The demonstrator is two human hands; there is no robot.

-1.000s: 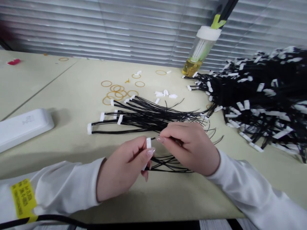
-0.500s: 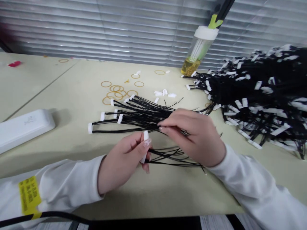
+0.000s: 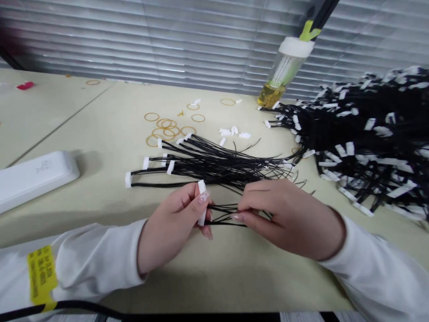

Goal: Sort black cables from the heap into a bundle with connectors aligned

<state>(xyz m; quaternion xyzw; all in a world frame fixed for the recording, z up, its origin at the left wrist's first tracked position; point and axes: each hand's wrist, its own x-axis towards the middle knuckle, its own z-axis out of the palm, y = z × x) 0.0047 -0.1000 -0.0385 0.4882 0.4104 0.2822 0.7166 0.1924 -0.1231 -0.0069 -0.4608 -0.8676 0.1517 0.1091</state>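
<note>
My left hand [image 3: 177, 219] pinches a long white connector [image 3: 201, 201] between thumb and fingers, holding it roughly upright over the table. Thin black wires [image 3: 221, 208] run from the connector to the right. My right hand [image 3: 284, 214] is closed on these wires, thumb against fingers; the wire ends behind it are partly hidden. Just beyond both hands lies a bunch of black wire harnesses [image 3: 214, 163], with white connectors [image 3: 146, 163] at their left ends and loose wire tips at the right.
A large heap of black harnesses with white connectors [image 3: 368, 129] fills the right side. Rubber bands [image 3: 166, 127] and small white pieces [image 3: 233, 131] lie behind the bunch. A clear bottle [image 3: 284, 67] stands by the blinds. At left rests a white case [image 3: 40, 176].
My right hand has moved down and to the right, from above the bunch onto the wires of the held connector. My left hand keeps its grip. The view has shifted slightly.
</note>
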